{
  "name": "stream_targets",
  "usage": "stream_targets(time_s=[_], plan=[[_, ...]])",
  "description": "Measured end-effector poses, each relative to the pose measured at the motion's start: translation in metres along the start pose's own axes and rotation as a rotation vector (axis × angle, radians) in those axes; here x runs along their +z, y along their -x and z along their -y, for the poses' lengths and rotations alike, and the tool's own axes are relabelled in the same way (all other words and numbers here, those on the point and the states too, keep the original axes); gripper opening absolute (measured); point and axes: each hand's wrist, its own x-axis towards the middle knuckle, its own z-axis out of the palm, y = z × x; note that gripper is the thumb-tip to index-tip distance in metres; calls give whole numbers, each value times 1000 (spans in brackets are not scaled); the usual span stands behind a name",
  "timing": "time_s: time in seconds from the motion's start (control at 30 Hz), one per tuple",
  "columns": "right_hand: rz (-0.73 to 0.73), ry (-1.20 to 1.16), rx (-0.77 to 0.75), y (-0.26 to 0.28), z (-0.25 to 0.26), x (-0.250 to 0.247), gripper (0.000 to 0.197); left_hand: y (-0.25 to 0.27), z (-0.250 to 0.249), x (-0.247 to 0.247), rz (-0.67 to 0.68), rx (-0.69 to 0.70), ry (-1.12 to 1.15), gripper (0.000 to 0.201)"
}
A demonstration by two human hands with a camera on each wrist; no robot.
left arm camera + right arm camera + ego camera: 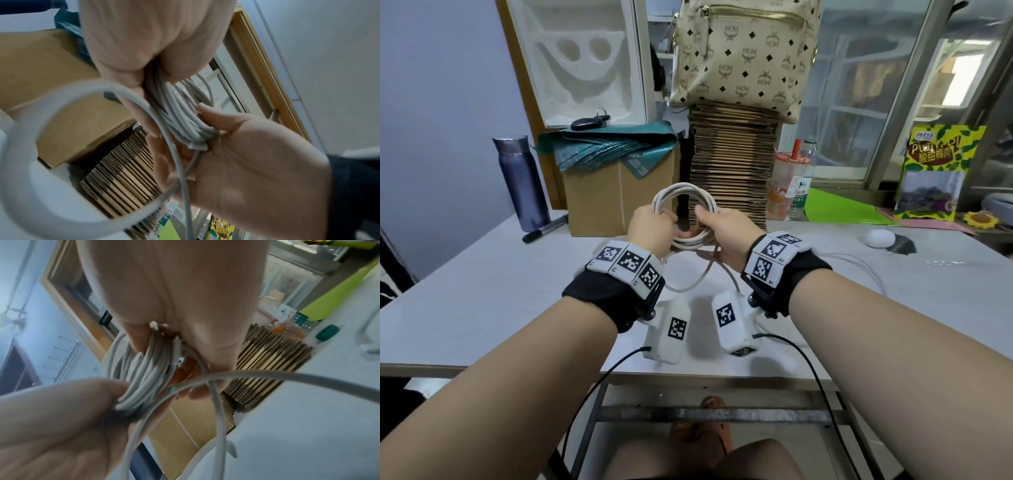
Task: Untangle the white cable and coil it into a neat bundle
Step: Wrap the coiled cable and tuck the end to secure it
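The white cable [682, 192] is wound into a round coil of several turns, held upright above the grey table [482, 291]. My left hand [654, 222] grips the coil's left side, and my right hand [717, 226] grips its right side. A loose tail [690, 286] hangs from the coil to the table and runs off to the right. In the left wrist view my left hand [144, 48] pinches the bundled strands [180, 116], with my right hand [257, 154] opposite. In the right wrist view my right hand [174, 288] holds the bundle [148, 373], and the left hand [61, 418] clamps its other end.
Behind the coil stand a cardboard box [616, 198] and a tall stack of flat cardboard [732, 164] with a patterned bag [743, 51] on top. A purple flask [522, 181] and a black marker [544, 229] are at the left. A drink cup [787, 181] and a white round object [880, 238] are at the right.
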Motion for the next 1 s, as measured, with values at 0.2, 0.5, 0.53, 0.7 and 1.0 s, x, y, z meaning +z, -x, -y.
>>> stream_targets(time_s=[0.2, 0.5, 0.53, 0.7, 1.0], plan=[[-134, 584, -178, -2, 1, 1, 26, 7, -3, -8, 87, 105, -359, 8], [-15, 1386, -294, -8, -8, -1, 37, 18, -13, -4, 320, 580, -965, 41], [-21, 1378, -296, -7, -9, -2, 40, 16, -12, -3, 343, 572, -994, 41], [-133, 989, -287, -7, -11, -19, 43, 14, -6, -1, 242, 544, -985, 30], [-243, 818, -438, -7, -14, -33, 21, 12, -7, -12, -42, 384, -571, 27]])
